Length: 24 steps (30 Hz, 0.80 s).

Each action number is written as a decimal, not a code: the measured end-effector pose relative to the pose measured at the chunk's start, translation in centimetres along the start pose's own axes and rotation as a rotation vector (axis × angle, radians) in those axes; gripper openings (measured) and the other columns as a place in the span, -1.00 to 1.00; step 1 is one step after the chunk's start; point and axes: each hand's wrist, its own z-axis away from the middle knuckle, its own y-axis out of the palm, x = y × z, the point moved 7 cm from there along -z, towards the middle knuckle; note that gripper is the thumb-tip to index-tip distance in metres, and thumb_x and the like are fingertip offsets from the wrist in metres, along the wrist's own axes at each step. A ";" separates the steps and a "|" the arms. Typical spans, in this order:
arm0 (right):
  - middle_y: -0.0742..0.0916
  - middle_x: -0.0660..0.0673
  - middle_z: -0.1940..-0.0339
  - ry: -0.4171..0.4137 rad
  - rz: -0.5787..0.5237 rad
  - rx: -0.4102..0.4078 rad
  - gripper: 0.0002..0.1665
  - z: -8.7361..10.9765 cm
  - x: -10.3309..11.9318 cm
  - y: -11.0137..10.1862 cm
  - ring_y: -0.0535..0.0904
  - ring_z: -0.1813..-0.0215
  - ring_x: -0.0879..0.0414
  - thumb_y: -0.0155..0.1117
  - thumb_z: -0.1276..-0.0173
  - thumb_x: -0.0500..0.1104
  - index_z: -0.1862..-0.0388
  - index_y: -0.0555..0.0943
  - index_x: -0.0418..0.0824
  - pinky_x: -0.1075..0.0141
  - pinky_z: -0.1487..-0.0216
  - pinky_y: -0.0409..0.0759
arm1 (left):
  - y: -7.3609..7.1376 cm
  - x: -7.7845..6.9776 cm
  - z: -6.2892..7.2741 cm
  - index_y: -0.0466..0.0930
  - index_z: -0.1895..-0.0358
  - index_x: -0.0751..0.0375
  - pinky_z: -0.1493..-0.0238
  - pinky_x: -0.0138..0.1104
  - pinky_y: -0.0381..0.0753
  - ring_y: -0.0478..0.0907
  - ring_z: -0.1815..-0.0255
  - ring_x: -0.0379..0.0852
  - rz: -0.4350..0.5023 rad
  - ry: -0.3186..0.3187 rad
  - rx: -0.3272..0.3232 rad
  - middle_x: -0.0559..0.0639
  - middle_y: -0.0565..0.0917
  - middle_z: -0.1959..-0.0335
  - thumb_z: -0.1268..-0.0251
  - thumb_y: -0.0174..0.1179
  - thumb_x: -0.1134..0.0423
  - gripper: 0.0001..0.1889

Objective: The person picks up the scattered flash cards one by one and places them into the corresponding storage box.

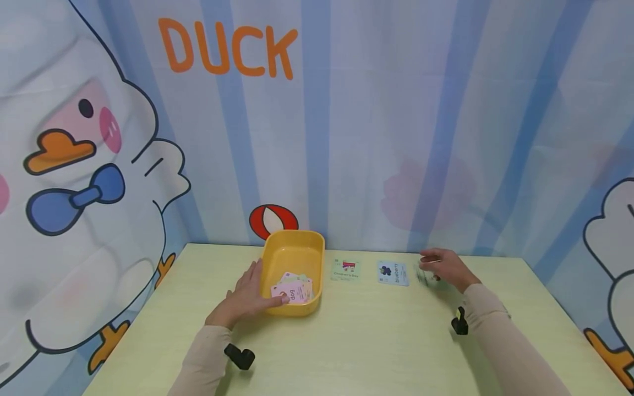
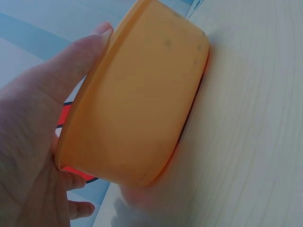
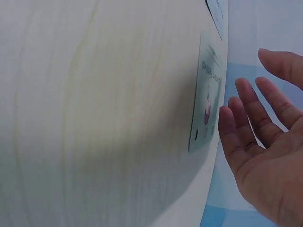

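Observation:
At the near left corner of a yellow plastic tray [image 1: 317, 247], my left hand [image 1: 245, 297] holds the rim, its thumb lapping over the edge and its fingers along the outer left side. The left wrist view shows the thumb [image 2: 87, 49] at the rim of the tray [image 2: 137, 99]. Inside lie several overlapping cards, a pink "dog" card [image 1: 292, 291] on top. My right hand [image 1: 446, 268] hovers over a pale green card [image 1: 423, 276] at the right end of a row. The right wrist view shows its fingers apart and empty beside that card [image 3: 207, 94].
Left of the green card lie a blue "blueberry" card [image 1: 393, 273] and a green "Children's Day" card [image 1: 345, 269], all flat on the pale wood table [image 1: 356, 346]. A striped duck curtain [image 1: 361, 126] hangs right behind the table's back edge.

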 end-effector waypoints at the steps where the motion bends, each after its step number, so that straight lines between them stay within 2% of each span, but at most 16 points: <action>1: 0.53 -0.46 -0.36 -0.001 0.001 -0.003 -0.33 0.0 -0.1 0.0 0.59 -0.17 -0.21 0.20 -0.54 -0.13 -0.49 0.32 -0.44 0.11 0.04 0.64 | 0.0 0.0 0.0 -0.37 -0.67 0.07 -0.44 0.48 -0.21 -0.23 -0.67 0.27 -0.001 0.000 -0.001 0.15 -0.23 -0.70 0.13 0.33 -0.55 0.45; 7: 0.50 -0.48 -0.39 -0.041 0.009 0.003 -0.33 -0.2 -0.6 -0.1 0.55 -0.25 -0.28 0.21 -0.53 -0.17 -0.49 0.30 -0.46 0.11 0.04 0.66 | -0.1 0.0 0.1 -0.36 -0.67 0.04 -0.45 0.47 -0.22 -0.23 -0.67 0.26 -0.005 -0.005 0.000 0.12 -0.22 -0.70 0.15 0.34 -0.55 0.45; 14: 0.43 -0.50 -0.44 -0.037 0.011 0.008 -0.30 0.0 -0.7 -0.2 0.48 -0.32 -0.35 0.26 -0.49 -0.19 -0.49 0.31 -0.44 0.04 -0.03 0.67 | 0.0 0.1 0.0 -0.37 -0.67 0.07 -0.43 0.49 -0.20 -0.21 -0.67 0.28 -0.011 0.002 0.001 0.14 -0.21 -0.70 0.14 0.31 -0.57 0.45; 24: 0.41 -0.54 -0.42 -0.037 0.033 0.007 -0.28 -0.1 -1.1 0.1 0.47 -0.29 -0.37 0.32 -0.43 -0.24 -0.47 0.33 -0.47 -0.02 -0.08 0.66 | 0.0 0.1 0.0 -0.37 -0.67 0.03 -0.43 0.49 -0.21 -0.20 -0.67 0.26 -0.001 0.007 0.001 0.12 -0.18 -0.70 0.15 0.32 -0.57 0.45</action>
